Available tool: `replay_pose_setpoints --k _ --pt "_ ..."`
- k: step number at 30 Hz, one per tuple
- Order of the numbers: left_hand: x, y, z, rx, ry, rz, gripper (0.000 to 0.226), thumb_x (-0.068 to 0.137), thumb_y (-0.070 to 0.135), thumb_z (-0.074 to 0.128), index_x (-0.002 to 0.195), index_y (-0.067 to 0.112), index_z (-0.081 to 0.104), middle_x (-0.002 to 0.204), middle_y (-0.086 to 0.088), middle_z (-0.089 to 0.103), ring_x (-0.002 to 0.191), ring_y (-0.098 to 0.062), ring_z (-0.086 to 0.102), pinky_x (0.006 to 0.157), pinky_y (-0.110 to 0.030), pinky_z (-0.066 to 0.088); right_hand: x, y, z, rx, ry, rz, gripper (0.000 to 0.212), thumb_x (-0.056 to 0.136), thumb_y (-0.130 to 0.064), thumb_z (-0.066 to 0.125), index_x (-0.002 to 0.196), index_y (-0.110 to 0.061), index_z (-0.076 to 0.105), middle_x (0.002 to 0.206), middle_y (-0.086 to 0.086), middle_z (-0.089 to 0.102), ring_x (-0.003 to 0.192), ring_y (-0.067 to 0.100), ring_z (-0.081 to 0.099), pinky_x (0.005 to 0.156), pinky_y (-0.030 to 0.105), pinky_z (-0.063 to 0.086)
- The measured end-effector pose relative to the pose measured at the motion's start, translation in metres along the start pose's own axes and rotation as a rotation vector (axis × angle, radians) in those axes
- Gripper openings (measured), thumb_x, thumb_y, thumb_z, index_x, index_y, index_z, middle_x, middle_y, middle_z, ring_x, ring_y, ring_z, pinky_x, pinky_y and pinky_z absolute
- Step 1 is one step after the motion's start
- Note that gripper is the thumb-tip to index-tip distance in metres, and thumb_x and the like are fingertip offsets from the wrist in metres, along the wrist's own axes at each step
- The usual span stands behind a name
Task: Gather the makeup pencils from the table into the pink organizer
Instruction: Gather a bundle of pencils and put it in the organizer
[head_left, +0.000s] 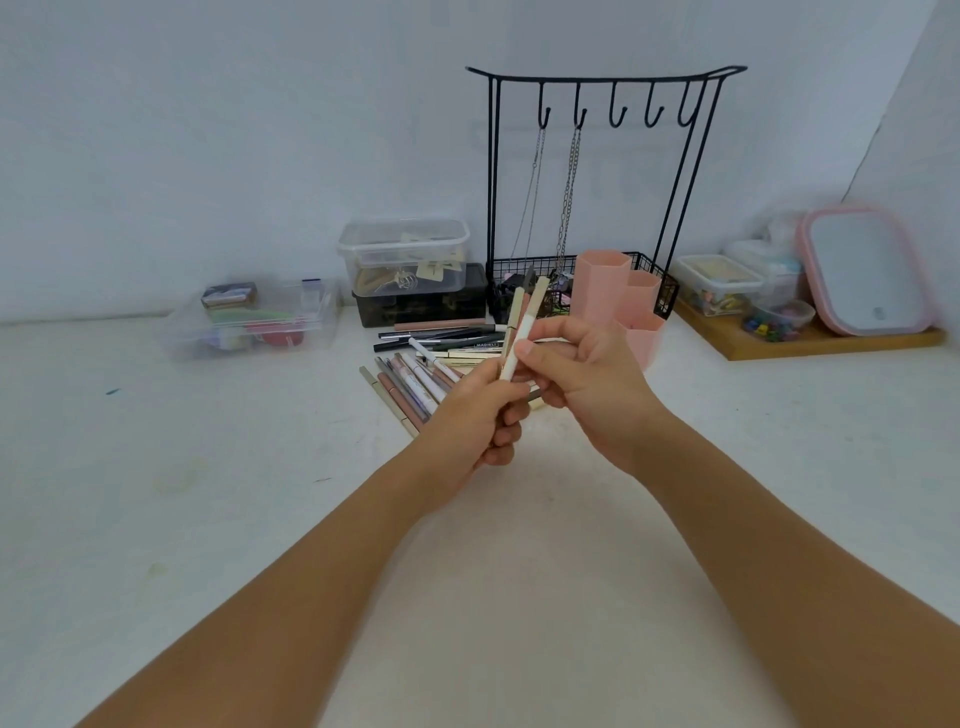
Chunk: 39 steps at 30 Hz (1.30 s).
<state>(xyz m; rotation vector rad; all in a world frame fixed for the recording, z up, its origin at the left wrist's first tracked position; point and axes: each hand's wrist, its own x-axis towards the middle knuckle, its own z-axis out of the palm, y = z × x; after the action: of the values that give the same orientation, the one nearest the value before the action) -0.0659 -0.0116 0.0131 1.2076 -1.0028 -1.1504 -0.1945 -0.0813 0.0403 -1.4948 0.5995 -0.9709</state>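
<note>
At frame centre I observed both hands raised above the table (156, 519), meeting over the pencil pile. The left hand (475, 415) was clenched around the lower ends of a small bundle of cream makeup pencils (522, 327), which stood tilted, tips toward the upper right. The right hand (587, 379) had its thumb and curled fingers closed on the same bundle, from the right side. How many pencils the bundle held I could not tell.

Directly behind the hands, the loose makeup pencils (421, 374) lay fanned on the white table, in pink, cream, grey and black. Just right of the hands stood the pink organizer (610, 291), made of hexagonal cups, partly hidden by the right hand.

Behind it I noted a black wire jewellery stand (602, 88) with chains hanging from two hooks. Stacked clear containers (405, 254) sat left of the stand; a clear box (249, 327) lay further left. At the right edge, a pink-rimmed mirror (867, 270) rested on a wooden tray (831, 343).
</note>
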Motion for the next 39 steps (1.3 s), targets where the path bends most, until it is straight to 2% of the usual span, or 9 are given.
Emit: replay_pose_setpoints --k 6,10,13,17,20,22,28,33,39 --pt "-0.004 0.001 -0.001 0.057 -0.016 0.008 0.028 0.103 0.043 0.046 0.107 0.021 0.062 0.062 0.008 0.039 0.049 -0.008 0.026 0.041 -0.02 0.024 0.003 -0.001 -0.004 -0.114 0.062 -0.037 0.015 0.091 -0.01 0.073 0.101 -0.002 0.067 0.062 -0.001 0.072 0.052 0.003 0.061 0.048 0.016 0.046" --pt "-0.009 0.001 0.0 0.131 -0.033 0.08 0.032 0.11 0.037 0.038 0.109 0.016 0.061 0.058 0.012 0.035 0.049 -0.008 0.023 0.042 -0.02 0.023 0.004 0.002 -0.007 -0.187 0.071 -0.064 0.018 0.086 -0.013 0.078 0.098 -0.003 0.069 0.062 -0.001 0.07 0.055 0.009 0.062 0.05 0.018 0.048" --pt "-0.007 0.004 0.001 0.125 0.063 0.101 0.03 0.111 0.03 0.037 0.116 0.012 0.059 0.052 0.014 0.041 0.043 -0.005 0.029 0.04 -0.019 0.025 0.011 0.006 -0.018 -0.195 0.145 -0.08 0.017 0.088 -0.02 0.077 0.1 -0.01 0.07 0.07 -0.002 0.068 0.057 0.007 0.062 0.051 0.019 0.049" --pt "-0.004 0.01 -0.005 -0.122 0.161 0.053 0.027 0.111 0.028 0.036 0.11 0.014 0.059 0.057 0.008 0.038 0.043 -0.006 0.027 0.037 -0.018 0.025 0.022 0.013 -0.05 -0.783 0.103 -0.141 0.009 0.09 -0.015 0.073 0.098 -0.019 0.072 0.089 -0.01 0.064 0.073 -0.002 0.055 0.064 0.005 0.041" --pt "-0.002 0.015 -0.011 -0.285 0.208 0.018 0.027 0.111 0.029 0.036 0.108 0.014 0.058 0.06 0.005 0.036 0.044 -0.006 0.026 0.036 -0.018 0.023 0.025 0.026 -0.063 -1.042 -0.012 -0.089 0.019 0.091 -0.007 0.07 0.103 -0.021 0.071 0.099 -0.008 0.062 0.073 -0.004 0.048 0.075 0.02 0.041" --pt "-0.001 0.016 -0.012 -0.334 0.211 0.012 0.029 0.11 0.034 0.035 0.111 0.014 0.056 0.06 0.005 0.037 0.045 -0.007 0.026 0.036 -0.018 0.022 0.025 0.031 -0.066 -1.114 -0.024 -0.063 0.021 0.092 -0.008 0.068 0.105 -0.025 0.069 0.103 -0.008 0.061 0.073 -0.003 0.046 0.078 0.022 0.037" --pt "-0.005 0.017 -0.014 -0.301 0.212 -0.016 0.041 0.107 0.049 0.034 0.109 0.018 0.061 0.056 0.007 0.035 0.042 -0.006 0.021 0.034 -0.018 0.018 0.03 0.033 -0.067 -1.235 -0.08 -0.113 0.018 0.092 -0.011 0.069 0.104 -0.023 0.071 0.103 -0.006 0.06 0.078 0.007 0.047 0.064 0.01 0.03" --pt "-0.004 0.017 -0.013 -0.262 0.233 -0.026 0.037 0.107 0.045 0.04 0.101 0.015 0.061 0.056 0.006 0.035 0.044 -0.006 0.023 0.036 -0.019 0.018 0.03 0.03 -0.066 -1.274 -0.129 -0.092 0.012 0.093 -0.015 0.069 0.102 -0.022 0.073 0.101 -0.004 0.055 0.09 0.017 0.054 0.075 0.023 0.035" --pt "-0.003 0.018 -0.013 -0.287 0.259 -0.013 0.031 0.106 0.04 0.046 0.089 0.016 0.055 0.056 0.006 0.037 0.045 -0.007 0.026 0.037 -0.018 0.022 0.024 0.013 -0.065 -0.975 -0.081 -0.158 0.012 0.096 -0.014 0.064 0.093 -0.025 0.065 0.085 -0.013 0.059 0.074 0.003 0.05 0.063 0.006 0.038"
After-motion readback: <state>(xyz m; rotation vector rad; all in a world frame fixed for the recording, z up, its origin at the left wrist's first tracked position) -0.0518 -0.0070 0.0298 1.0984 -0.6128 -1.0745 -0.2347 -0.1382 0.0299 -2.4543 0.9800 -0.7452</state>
